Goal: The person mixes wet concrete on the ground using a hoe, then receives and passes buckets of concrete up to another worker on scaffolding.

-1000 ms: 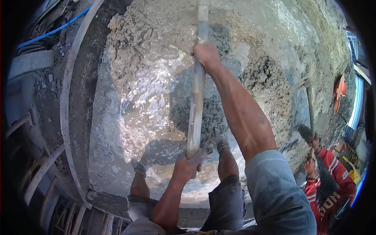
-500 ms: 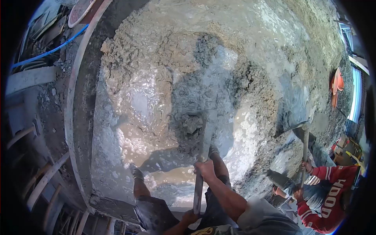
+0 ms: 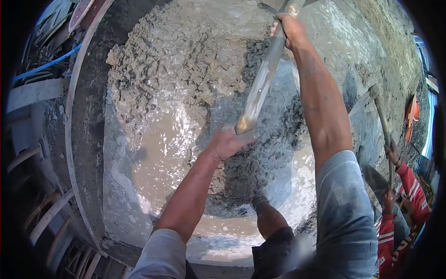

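Note:
A long wooden-handled hoe (image 3: 262, 83) is raised at a slant over the wet mix. My left hand (image 3: 228, 142) is closed about the handle's lower end. Farther up, my right hand (image 3: 290, 31) grips the handle near its head. The dark metal head (image 3: 268, 8) is partly cut off by the top edge of the view, so its full shape is hidden. Below the handle lies grey, lumpy wet mortar or concrete (image 3: 186, 65), with watery patches around it. One of my feet (image 3: 260, 201) stands in the mix.
At the right, a co-worker in red sleeves (image 3: 413, 190) holds another long-handled tool (image 3: 383, 114). An orange object (image 3: 411, 114) lies beyond. A curved board edge (image 3: 69, 121) bounds the mix on the left, with timber pieces (image 3: 55, 216) and a blue hose (image 3: 51, 63) outside it.
The hoe has swung up out of the mix, away from my body. Both hands have risen with it, my right hand farthest. The co-worker's tool has also shifted upward.

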The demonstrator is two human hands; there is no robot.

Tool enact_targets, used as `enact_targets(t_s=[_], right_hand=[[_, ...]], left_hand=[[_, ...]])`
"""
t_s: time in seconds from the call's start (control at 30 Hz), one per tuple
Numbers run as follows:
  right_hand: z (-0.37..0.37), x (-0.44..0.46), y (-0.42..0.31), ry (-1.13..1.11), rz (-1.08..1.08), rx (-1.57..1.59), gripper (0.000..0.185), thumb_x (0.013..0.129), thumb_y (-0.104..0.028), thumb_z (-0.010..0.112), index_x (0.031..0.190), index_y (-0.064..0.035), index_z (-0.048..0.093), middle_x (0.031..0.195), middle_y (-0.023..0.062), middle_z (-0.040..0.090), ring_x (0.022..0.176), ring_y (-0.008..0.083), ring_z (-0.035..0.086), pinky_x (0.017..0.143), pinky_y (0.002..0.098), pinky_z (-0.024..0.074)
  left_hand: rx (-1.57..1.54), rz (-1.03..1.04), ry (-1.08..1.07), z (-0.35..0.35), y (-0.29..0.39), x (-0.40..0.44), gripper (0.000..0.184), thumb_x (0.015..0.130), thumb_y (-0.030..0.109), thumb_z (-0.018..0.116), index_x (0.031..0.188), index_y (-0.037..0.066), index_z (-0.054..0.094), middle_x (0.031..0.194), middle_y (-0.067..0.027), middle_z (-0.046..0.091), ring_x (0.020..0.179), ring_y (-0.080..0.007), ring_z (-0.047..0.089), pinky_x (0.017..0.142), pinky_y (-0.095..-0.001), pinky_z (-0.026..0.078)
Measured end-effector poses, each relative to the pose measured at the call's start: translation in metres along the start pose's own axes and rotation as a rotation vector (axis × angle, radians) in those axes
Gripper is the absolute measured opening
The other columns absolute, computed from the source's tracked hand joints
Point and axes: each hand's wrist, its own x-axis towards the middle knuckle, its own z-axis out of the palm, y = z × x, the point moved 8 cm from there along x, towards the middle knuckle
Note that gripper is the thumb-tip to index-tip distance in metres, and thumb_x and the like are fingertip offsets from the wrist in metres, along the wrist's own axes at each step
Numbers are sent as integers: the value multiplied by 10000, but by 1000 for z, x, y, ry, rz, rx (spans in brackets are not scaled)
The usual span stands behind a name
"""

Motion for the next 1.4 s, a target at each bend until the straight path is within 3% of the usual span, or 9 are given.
enact_targets(t_s=[0.33,0.63,0.83,0.93,1.1,1.17,1.27,1.33,1.4], right_hand=[[15,-92,94,-27,264,-255,139,720,-61,589,811,3,505,635,95,531,436,212,523,411,341,475],[13,-387,221,37,439,-321,109,716,-63,570,663,32,569,565,97,551,445,185,570,398,326,447],[-40,-536,252,61,689,-174,179,701,-85,605,808,49,554,641,101,586,523,176,608,474,302,476],[-86,-443,168,73,551,-127,193,721,-45,605,866,23,499,635,82,539,487,185,581,454,318,489],[-138,-134,-5,17,43,-13,308,785,-242,644,879,30,535,645,107,575,501,188,576,477,307,491],[-167,-10,-34,300,-459,-669,414,807,-306,626,865,98,562,718,157,609,582,231,600,542,354,492],[-165,79,3,60,-108,-960,716,790,-440,538,1129,188,471,1112,371,536,1086,419,543,951,381,420],[-171,94,11,308,-340,-1113,687,799,-411,575,1099,200,480,994,301,592,843,368,614,750,411,484],[-181,99,19,306,-304,-982,599,804,-363,600,1039,178,497,877,237,616,703,332,645,635,423,521]], left_hand=[[108,309,241,35,-30,-124,218,766,230,660,979,197,692,850,-102,661,750,-269,649,669,-410,511],[-49,-680,-4,95,-229,-379,471,698,457,717,893,31,671,742,-117,671,717,-245,654,679,-383,488],[260,-673,-133,150,-302,-465,606,640,499,727,1081,91,643,1026,-170,659,996,-318,622,861,-394,483],[338,-707,-208,171,-230,-369,600,655,544,698,1053,97,653,994,-172,663,978,-323,624,833,-399,485],[306,-5,123,130,-4,-52,539,681,487,730,982,45,661,839,-189,670,804,-319,662,723,-390,504],[211,147,134,109,55,65,513,749,482,670,898,-9,666,738,-136,653,668,-241,627,647,-367,472],[202,67,154,117,102,111,545,744,525,650,871,-5,670,700,-141,628,671,-253,601,645,-383,459],[193,21,169,125,91,115,566,736,573,621,970,61,679,781,-197,659,790,-362,642,720,-432,477],[121,22,138,122,85,108,547,749,519,644,874,-13,667,685,-146,615,655,-268,593,630,-396,454]])
